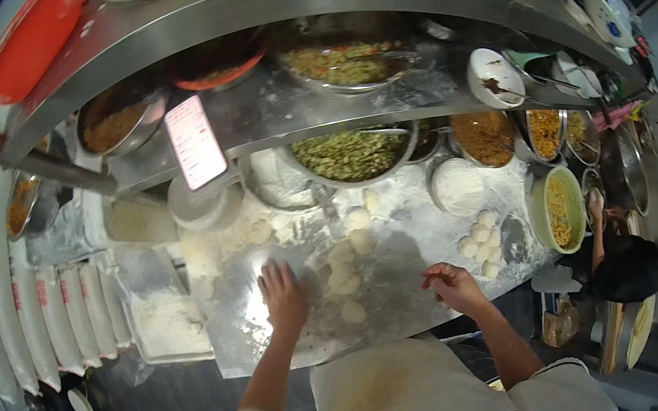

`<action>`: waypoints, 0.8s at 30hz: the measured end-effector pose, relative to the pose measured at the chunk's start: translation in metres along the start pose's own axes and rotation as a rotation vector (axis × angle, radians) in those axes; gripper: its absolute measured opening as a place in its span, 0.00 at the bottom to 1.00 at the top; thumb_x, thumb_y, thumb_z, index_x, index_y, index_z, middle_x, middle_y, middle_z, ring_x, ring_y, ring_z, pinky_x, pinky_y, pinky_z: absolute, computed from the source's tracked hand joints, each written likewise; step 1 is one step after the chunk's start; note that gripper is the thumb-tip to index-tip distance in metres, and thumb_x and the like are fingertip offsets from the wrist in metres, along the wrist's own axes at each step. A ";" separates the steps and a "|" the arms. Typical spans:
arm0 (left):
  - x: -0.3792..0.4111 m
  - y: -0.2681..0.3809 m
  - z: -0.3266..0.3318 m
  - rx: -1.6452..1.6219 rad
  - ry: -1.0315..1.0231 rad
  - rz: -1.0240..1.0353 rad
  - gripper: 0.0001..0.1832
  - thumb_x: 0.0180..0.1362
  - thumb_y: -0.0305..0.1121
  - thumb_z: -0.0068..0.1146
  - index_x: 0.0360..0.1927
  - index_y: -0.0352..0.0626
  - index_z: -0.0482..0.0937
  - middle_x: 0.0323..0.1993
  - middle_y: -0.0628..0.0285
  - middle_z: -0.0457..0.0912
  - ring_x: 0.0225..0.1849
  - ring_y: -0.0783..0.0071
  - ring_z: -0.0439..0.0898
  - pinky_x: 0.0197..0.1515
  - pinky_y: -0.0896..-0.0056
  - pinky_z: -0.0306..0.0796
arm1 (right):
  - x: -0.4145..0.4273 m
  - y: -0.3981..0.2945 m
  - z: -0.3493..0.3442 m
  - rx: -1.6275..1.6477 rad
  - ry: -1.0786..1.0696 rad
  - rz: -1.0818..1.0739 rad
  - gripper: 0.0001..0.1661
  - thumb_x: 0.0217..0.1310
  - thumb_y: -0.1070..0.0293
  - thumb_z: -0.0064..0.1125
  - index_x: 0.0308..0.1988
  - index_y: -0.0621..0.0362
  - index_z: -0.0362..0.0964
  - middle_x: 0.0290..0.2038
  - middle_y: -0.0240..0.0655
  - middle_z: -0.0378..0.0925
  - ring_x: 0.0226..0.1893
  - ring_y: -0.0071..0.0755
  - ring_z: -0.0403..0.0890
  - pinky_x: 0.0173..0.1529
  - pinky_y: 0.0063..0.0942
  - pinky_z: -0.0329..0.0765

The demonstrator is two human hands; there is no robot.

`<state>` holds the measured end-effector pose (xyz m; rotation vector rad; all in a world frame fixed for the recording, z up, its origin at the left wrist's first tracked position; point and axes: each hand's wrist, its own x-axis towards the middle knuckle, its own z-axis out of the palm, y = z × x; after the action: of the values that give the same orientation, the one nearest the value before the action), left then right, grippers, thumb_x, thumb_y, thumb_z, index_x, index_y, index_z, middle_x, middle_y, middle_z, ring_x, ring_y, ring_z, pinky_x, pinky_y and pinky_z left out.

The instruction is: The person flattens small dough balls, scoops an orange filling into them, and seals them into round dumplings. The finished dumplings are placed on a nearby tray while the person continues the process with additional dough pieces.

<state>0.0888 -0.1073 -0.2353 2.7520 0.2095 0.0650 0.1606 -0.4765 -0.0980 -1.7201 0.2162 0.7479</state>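
Observation:
My left hand (283, 295) is spread palm down on the floured steel worktop (323, 337), left of a loose row of dough pieces. Flattened dough pieces (344, 280) lie in the middle of that row, with a single dough piece (353, 312) at the near end and rounder dough balls (358, 218) at the far end. Over the right part of the worktop hovers my right hand (453, 289), fingers loosely curled and apart, with nothing visible in it. Just beyond it sits a cluster of several small dough balls (480, 245).
A steel bowl of chopped green filling (350, 154) and a tub of flour (457, 186) stand at the back. Above them runs a steel shelf (266, 128) with a lit phone (196, 142) at its edge. A green basket (539, 212) is at right, near another person (632, 268).

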 end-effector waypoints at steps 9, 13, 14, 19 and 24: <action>0.037 -0.031 -0.012 -0.058 0.247 -0.120 0.23 0.61 0.36 0.61 0.60 0.43 0.76 0.55 0.50 0.79 0.58 0.49 0.76 0.62 0.42 0.66 | 0.075 -0.059 0.031 -0.164 -0.140 -0.251 0.12 0.75 0.64 0.60 0.47 0.62 0.80 0.36 0.29 0.85 0.27 0.16 0.77 0.33 0.19 0.76; 0.021 -0.040 -0.008 -0.164 -0.103 0.054 0.30 0.66 0.44 0.57 0.68 0.42 0.71 0.69 0.50 0.69 0.71 0.48 0.65 0.73 0.35 0.54 | 0.081 -0.259 0.121 0.063 -0.146 -0.366 0.18 0.76 0.58 0.59 0.49 0.64 0.81 0.37 0.33 0.86 0.23 0.19 0.75 0.30 0.21 0.75; 0.013 -0.042 -0.007 -0.086 -0.118 0.183 0.32 0.67 0.47 0.55 0.70 0.42 0.69 0.73 0.50 0.66 0.76 0.49 0.60 0.76 0.34 0.50 | 0.091 -0.291 0.130 0.158 -0.105 -0.383 0.19 0.76 0.57 0.59 0.49 0.64 0.81 0.37 0.34 0.87 0.23 0.20 0.75 0.30 0.21 0.75; 0.028 -0.022 0.020 0.088 -0.026 -0.016 0.37 0.69 0.54 0.52 0.76 0.46 0.64 0.80 0.57 0.58 0.82 0.53 0.52 0.80 0.32 0.43 | 0.149 -0.321 0.117 0.587 0.089 -0.413 0.18 0.78 0.60 0.56 0.47 0.67 0.78 0.38 0.44 0.87 0.21 0.25 0.74 0.27 0.26 0.73; 0.032 -0.045 -0.002 0.044 -0.099 0.092 0.38 0.69 0.56 0.53 0.76 0.46 0.65 0.81 0.61 0.57 0.83 0.53 0.50 0.80 0.32 0.41 | 0.170 -0.334 0.129 0.560 0.112 -0.419 0.20 0.75 0.57 0.61 0.48 0.65 0.76 0.37 0.44 0.87 0.22 0.26 0.77 0.28 0.27 0.76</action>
<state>0.1142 -0.0606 -0.2499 2.7989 0.0585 -0.0526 0.4172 -0.2178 0.0585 -1.2123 0.1193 0.2452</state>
